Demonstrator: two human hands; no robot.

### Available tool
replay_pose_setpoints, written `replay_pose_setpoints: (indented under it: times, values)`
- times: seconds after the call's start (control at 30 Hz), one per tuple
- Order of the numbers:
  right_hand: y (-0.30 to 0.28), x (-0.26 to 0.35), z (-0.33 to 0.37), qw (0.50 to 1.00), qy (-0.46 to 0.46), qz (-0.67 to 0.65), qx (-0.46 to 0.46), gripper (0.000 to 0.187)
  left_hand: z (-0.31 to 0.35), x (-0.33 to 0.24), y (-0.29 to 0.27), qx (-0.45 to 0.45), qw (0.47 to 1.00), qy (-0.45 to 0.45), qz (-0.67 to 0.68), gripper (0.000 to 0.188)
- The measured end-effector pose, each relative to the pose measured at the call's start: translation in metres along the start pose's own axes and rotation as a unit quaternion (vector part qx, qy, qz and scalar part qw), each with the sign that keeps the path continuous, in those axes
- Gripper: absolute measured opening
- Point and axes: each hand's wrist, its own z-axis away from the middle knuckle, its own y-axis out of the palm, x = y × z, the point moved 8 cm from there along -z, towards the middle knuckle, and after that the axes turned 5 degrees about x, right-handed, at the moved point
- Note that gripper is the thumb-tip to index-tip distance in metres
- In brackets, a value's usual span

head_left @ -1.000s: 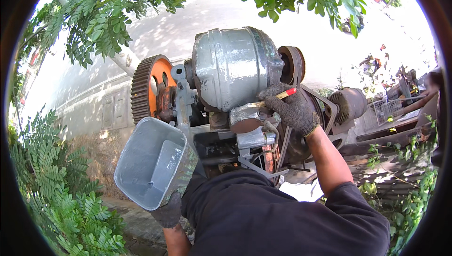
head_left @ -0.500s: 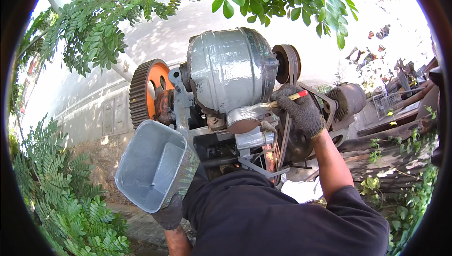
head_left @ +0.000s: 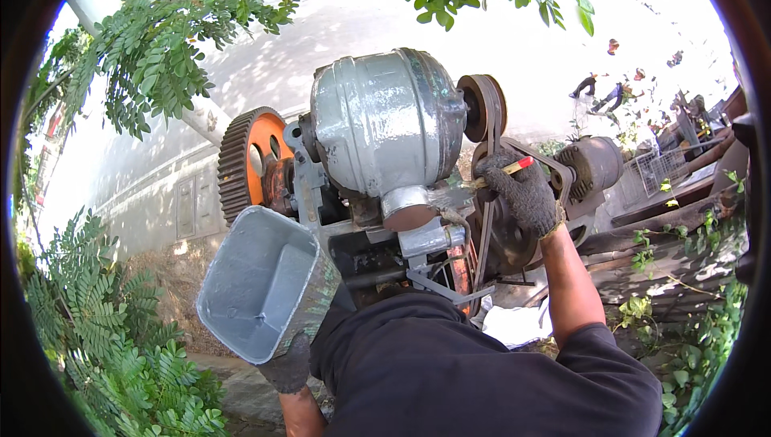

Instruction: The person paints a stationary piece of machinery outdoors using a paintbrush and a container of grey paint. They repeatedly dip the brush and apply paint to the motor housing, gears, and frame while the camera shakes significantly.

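Observation:
My gloved left hand [head_left: 287, 366] grips the lower edge of a squarish plastic container [head_left: 221, 292], tilted so that its grey-coated inside shows. In my gloved right hand [head_left: 522, 194] is a paintbrush [head_left: 516, 165] with a red-tipped handle. Its bristles point left, close beside the short round box on the side of a large motor [head_left: 381, 128]; I cannot tell whether they touch. Shiny grey paint covers the motor's rounded body. The round box's end face [head_left: 409, 218] looks brown.
An orange toothed gear wheel [head_left: 263, 136] stands left of the motor. On the right are a belt pulley [head_left: 484, 108], belts and a smaller dark motor [head_left: 593, 167]. Leafy branches [head_left: 161, 59] hang at the upper left. Pipes and a wire basket [head_left: 660, 172] lie at the right.
My right hand has drawn the paintbrush a little to the right, away from the top of the round box. The left hand and container have stayed nearly still. The view has shifted slightly.

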Motion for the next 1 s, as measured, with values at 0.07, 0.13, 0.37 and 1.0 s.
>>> replay_pose_setpoints:
  times: [0.07,0.13,0.37,1.0]
  values:
    - [-0.006,-0.002,0.001,0.999,0.022,-0.021,-0.025,0.026,-0.002,-0.004,-0.003,-0.022,0.999,0.021,-0.021,0.086]
    - [0.002,0.011,-0.001,0.997,-0.074,0.021,-0.001,0.026,-0.005,-0.002,-0.003,-0.020,1.000,0.014,-0.018,0.084]
    - [0.005,-0.009,0.001,0.998,-0.055,0.003,-0.004,0.022,-0.003,-0.007,-0.002,-0.036,0.998,0.048,0.007,0.083]
    - [0.091,-0.017,0.052,0.894,-0.216,0.347,0.186,0.045,-0.028,-0.035,0.013,0.023,0.996,0.078,-0.023,0.088]
